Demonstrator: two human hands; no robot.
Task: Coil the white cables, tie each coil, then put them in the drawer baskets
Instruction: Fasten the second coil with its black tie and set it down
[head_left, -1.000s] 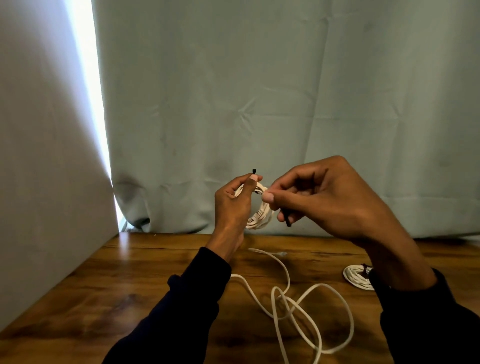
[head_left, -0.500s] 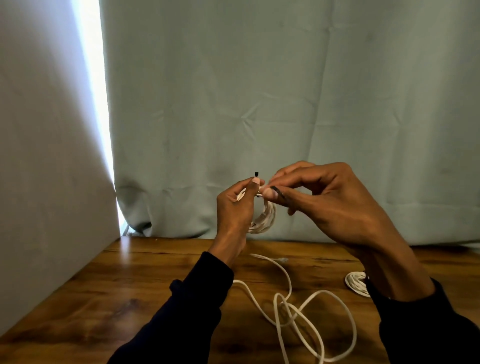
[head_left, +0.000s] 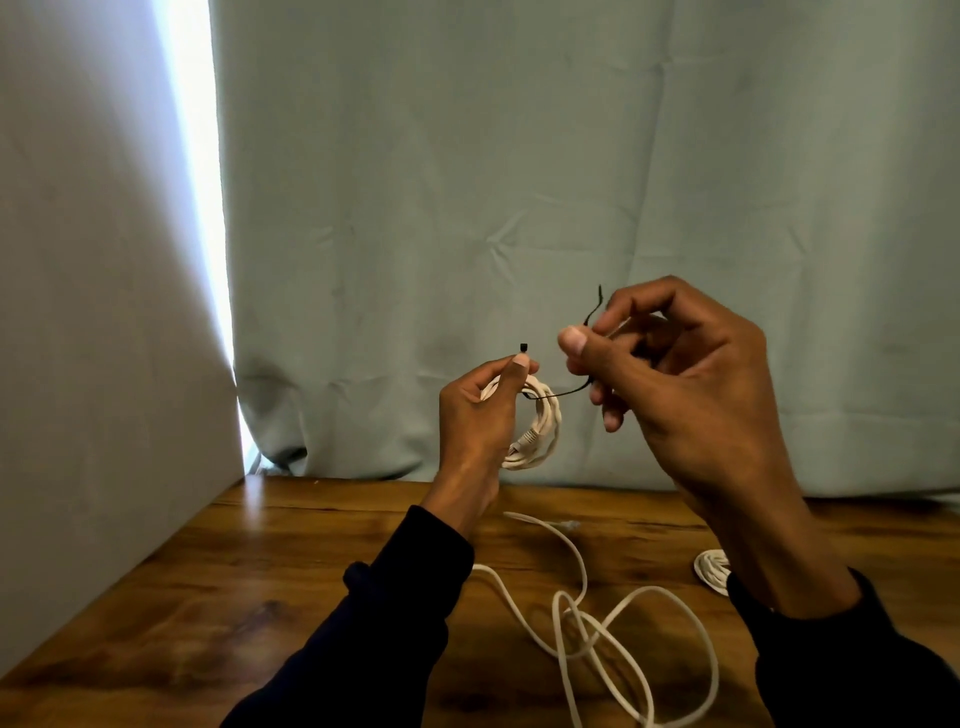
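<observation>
**Thin black tie being held across a small white cable coil**

The left hand (head_left: 480, 410) is gripping a small round coil of smooth white cable (head_left: 537, 431), fingers curled round its upper rim, holding it upright in the air above the table. A pale plastic plug end is lying against the coil's inner edge. The thumb and forefinger are also pinching the square head of a thin black plastic tie (head_left: 558, 393), which is sticking up just above the thumbnail. The tie's narrow strap is running out from the top of the coil to the right hand (head_left: 670, 374), whose thumb and fingertips are pinching it; its free tail is curving up past the forefinger.

A long loose white cable (head_left: 618, 629) is lying in wide overlapping loops on the glossy brown wooden table (head_left: 260, 597), its grain dark and streaked, with light glaring off the near-left part. A second coiled white cable (head_left: 710, 570) is resting flat on the table, partly hidden behind the right wrist. Both arms are wearing dark navy sleeves (head_left: 395, 613).

A creased, pale grey-green fabric curtain (head_left: 519, 156) is hanging behind the table, its hem bunching at the back edge. A plain matte grey wall (head_left: 93, 312) is standing on the left, with a bright strip of daylight showing between them.
</observation>
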